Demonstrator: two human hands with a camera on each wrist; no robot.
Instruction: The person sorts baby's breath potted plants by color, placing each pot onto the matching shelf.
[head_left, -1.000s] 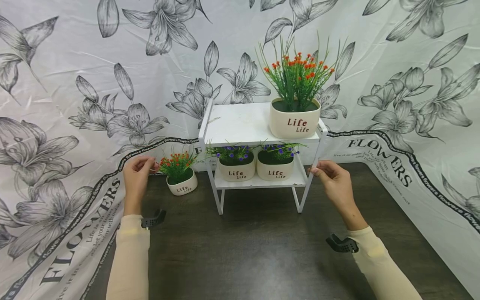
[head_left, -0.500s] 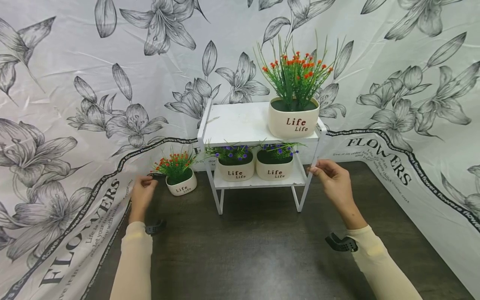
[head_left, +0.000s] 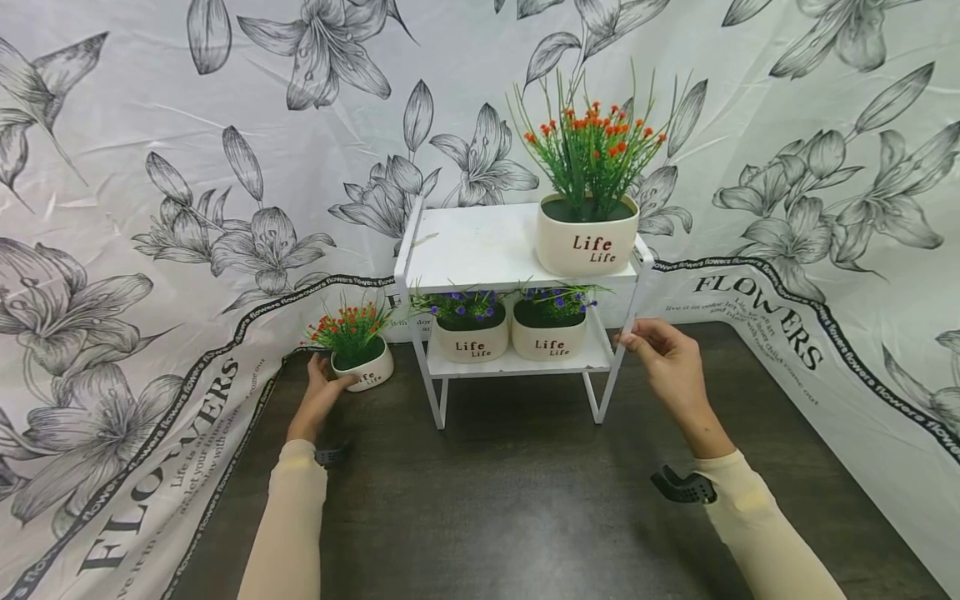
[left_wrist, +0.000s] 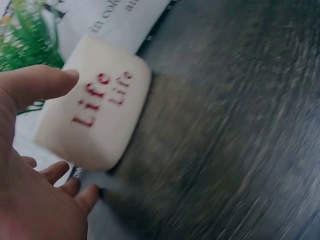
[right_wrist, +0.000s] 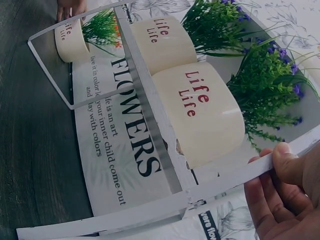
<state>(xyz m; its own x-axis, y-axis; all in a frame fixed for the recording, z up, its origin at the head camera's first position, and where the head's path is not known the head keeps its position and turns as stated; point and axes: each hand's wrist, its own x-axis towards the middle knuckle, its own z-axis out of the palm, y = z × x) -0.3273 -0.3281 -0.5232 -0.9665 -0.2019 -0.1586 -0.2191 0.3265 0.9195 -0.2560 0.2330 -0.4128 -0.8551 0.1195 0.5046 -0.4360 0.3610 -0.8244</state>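
Note:
At the left, a small cream flowerpot (head_left: 379,365) with orange flowers stands on the dark table. My left hand (head_left: 318,402) is spread at its left side, thumb across the front by the "Life" lettering. In the left wrist view the thumb overlaps the pot's face (left_wrist: 107,130), and the fingers lie loosely bent near its lower end. My right hand (head_left: 670,367) pinches the right leg of a white two-tier shelf (head_left: 480,237) between thumb and fingers. The right wrist view shows the thumb on top of the leg (right_wrist: 225,185) and fingers underneath.
A larger cream pot (head_left: 588,242) with orange flowers stands on the top tier's right. Two purple-flowered pots, one left (head_left: 472,342) and one right (head_left: 551,340), sit on the lower tier. A flower-printed cloth (head_left: 285,150) hangs behind and along the sides of the table (head_left: 480,500).
My left hand has come down from beside the small pot's flowers to the pot's side, and its fingers have spread. The right hand stays on the shelf leg.

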